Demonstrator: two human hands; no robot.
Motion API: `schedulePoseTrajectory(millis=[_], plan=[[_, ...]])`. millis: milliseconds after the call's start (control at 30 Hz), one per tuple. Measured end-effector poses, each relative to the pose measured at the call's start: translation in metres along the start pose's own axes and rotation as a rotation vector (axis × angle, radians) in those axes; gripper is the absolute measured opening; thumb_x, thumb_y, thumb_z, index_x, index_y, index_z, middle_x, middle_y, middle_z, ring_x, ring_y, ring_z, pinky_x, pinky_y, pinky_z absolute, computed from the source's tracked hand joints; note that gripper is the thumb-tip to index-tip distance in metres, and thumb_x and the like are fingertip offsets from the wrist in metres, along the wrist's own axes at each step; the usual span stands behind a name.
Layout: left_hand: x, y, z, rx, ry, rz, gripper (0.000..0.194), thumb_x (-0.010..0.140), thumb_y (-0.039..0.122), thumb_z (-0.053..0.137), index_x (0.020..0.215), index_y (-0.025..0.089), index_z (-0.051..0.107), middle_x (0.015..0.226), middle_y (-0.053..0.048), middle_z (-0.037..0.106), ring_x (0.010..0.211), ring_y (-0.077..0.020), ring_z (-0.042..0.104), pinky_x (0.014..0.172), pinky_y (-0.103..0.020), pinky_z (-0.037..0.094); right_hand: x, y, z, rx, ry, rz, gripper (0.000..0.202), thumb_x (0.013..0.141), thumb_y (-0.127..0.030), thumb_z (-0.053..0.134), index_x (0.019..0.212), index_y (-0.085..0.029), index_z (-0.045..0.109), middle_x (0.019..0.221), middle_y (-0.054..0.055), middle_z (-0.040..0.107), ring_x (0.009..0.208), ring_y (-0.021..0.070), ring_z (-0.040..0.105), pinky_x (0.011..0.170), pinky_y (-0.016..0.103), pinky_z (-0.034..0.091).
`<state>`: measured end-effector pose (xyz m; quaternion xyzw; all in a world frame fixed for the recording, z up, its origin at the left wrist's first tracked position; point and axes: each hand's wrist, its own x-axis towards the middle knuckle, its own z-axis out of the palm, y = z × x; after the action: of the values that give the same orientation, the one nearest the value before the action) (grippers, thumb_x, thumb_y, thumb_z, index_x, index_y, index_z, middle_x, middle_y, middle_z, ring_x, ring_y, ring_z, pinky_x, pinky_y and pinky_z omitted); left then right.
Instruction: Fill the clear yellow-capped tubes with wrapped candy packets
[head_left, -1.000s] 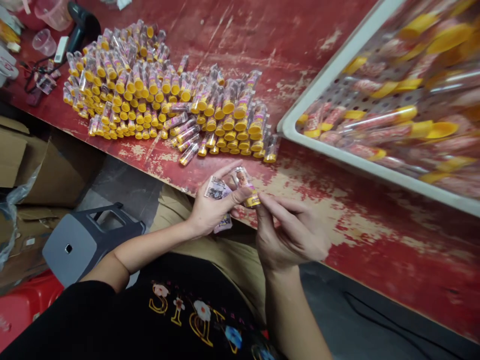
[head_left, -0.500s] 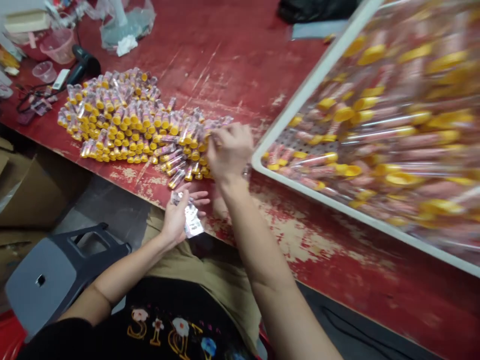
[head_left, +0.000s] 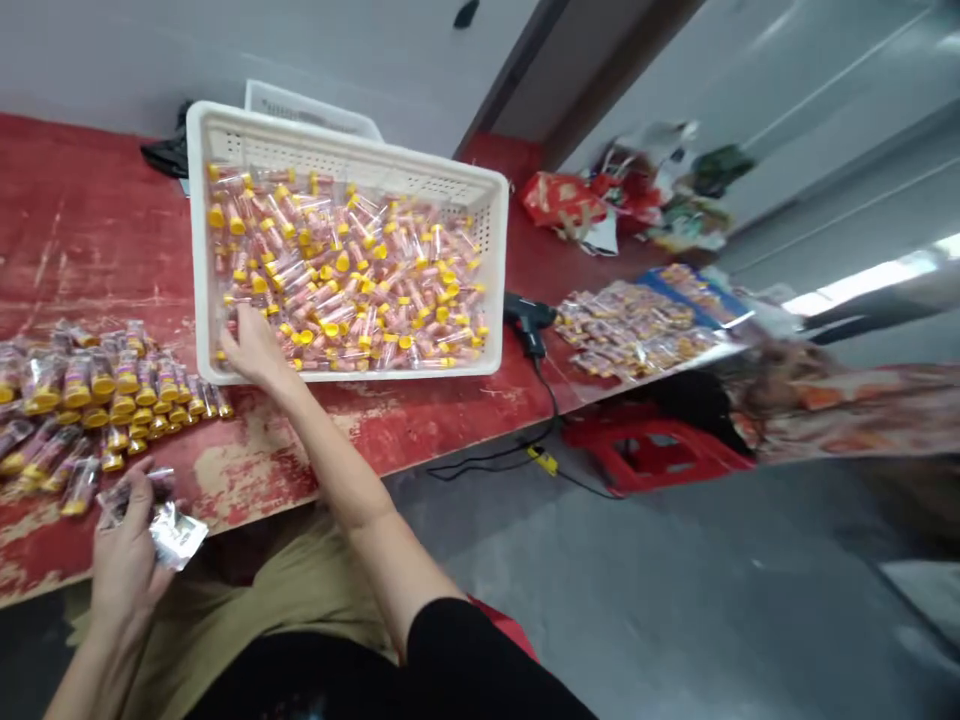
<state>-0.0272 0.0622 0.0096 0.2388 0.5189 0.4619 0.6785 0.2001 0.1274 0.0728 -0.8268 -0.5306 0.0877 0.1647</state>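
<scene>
My left hand [head_left: 124, 550] is closed around a small bunch of shiny silvery plastic sleeves [head_left: 178, 538], low at the left by the table's edge. Beyond it lies a pile of capped tubes [head_left: 124, 385] in printed clear film, yellow ends facing me. My right hand [head_left: 256, 350] reaches into the near left corner of a white plastic basket [head_left: 352, 376]. Its thumb stands apart from the fingers, whose tips are partly hidden among clear tubes with pink contents and yellow caps [head_left: 330, 300]. I see no tube lifted in it.
Right of the basket, a black heat gun [head_left: 529, 318] lies on the red table [head_left: 420, 425], its cord hanging over the edge. Farther along are packed tubes [head_left: 630, 325] and bags [head_left: 562, 200]. A red stool [head_left: 652, 450] and a blurred person [head_left: 847, 400] are at the right.
The view has swung right, bringing the whole basket into sight. My right hand has gone from the tube pile into the basket. My left fingers, spread before, have closed around the sleeves.
</scene>
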Motion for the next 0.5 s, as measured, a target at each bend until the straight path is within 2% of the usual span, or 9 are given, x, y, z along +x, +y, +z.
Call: schedulePoseTrajectory(millis=[67, 133, 200, 267, 333, 400, 500], plan=[[-0.007, 0.002, 0.009, -0.012, -0.016, 0.006, 0.041, 0.068, 0.031, 0.099, 0.099, 0.019, 0.076, 0.070, 0.009, 0.072, 0.049, -0.0055, 0.062, 0.050, -0.013, 0.055, -0.027, 0.002, 0.010, 0.293, 0.013, -0.073, 0.035, 0.105, -0.036, 0.060, 0.135, -0.018, 0.063, 0.130, 0.005, 0.071, 0.113, 0.0153, 0.070, 0.099, 0.033, 0.061], [-0.015, 0.004, 0.017, -0.008, 0.023, 0.024, 0.029, 0.072, 0.025, 0.095, 0.088, 0.019, 0.073, 0.066, 0.010, 0.071, 0.049, -0.0047, 0.059, 0.052, -0.013, 0.056, -0.065, 0.002, 0.027, 0.595, -0.092, -0.175, 0.025, 0.103, -0.035, 0.062, 0.122, -0.021, 0.069, 0.114, -0.003, 0.077, 0.098, 0.0090, 0.071, 0.087, 0.021, 0.059], [-0.024, 0.005, 0.024, 0.036, 0.061, 0.029, 0.023, 0.077, 0.023, 0.091, 0.080, 0.021, 0.068, 0.066, 0.012, 0.071, 0.050, -0.0066, 0.060, 0.051, -0.016, 0.057, -0.101, 0.000, 0.045, 0.828, -0.179, -0.205, 0.029, 0.094, -0.050, 0.071, 0.101, -0.022, 0.072, 0.096, -0.006, 0.078, 0.083, 0.0091, 0.070, 0.075, 0.020, 0.058], [-0.031, 0.003, 0.028, 0.093, 0.022, 0.003, 0.025, 0.076, 0.025, 0.091, 0.078, 0.023, 0.066, 0.070, 0.013, 0.073, 0.055, -0.0111, 0.064, 0.050, -0.023, 0.061, -0.126, -0.003, 0.060, 1.005, -0.203, -0.170, 0.046, 0.084, -0.069, 0.073, 0.084, -0.023, 0.068, 0.082, -0.007, 0.075, 0.074, 0.0112, 0.068, 0.070, 0.024, 0.058], [-0.035, -0.001, 0.029, 0.107, -0.022, -0.016, 0.031, 0.070, 0.030, 0.096, 0.080, 0.023, 0.068, 0.070, 0.011, 0.074, 0.057, -0.0157, 0.067, 0.051, -0.029, 0.063, -0.138, -0.003, 0.069, 1.125, -0.165, -0.107, 0.058, 0.078, -0.082, 0.069, 0.077, -0.024, 0.063, 0.076, -0.007, 0.072, 0.070, 0.0131, 0.066, 0.069, 0.028, 0.058], [-0.034, -0.006, 0.030, 0.092, -0.023, -0.008, 0.037, 0.064, 0.034, 0.099, 0.081, 0.020, 0.069, 0.068, 0.007, 0.073, 0.054, -0.0168, 0.067, 0.053, -0.031, 0.063, -0.141, -0.002, 0.072, 1.186, -0.102, -0.058, 0.062, 0.073, -0.087, 0.068, 0.077, -0.025, 0.063, 0.076, -0.006, 0.072, 0.069, 0.0142, 0.064, 0.069, 0.031, 0.059], [-0.030, -0.014, 0.033, 0.059, -0.013, 0.067, 0.045, 0.057, 0.031, 0.103, 0.081, 0.018, 0.067, 0.070, 0.007, 0.072, 0.053, -0.0113, 0.064, 0.058, -0.024, 0.061, -0.139, -0.001, 0.069, 1.179, 0.000, -0.015, 0.064, 0.079, -0.088, 0.061, 0.075, -0.024, 0.063, 0.074, -0.003, 0.071, 0.066, 0.0142, 0.062, 0.065, 0.030, 0.057]])
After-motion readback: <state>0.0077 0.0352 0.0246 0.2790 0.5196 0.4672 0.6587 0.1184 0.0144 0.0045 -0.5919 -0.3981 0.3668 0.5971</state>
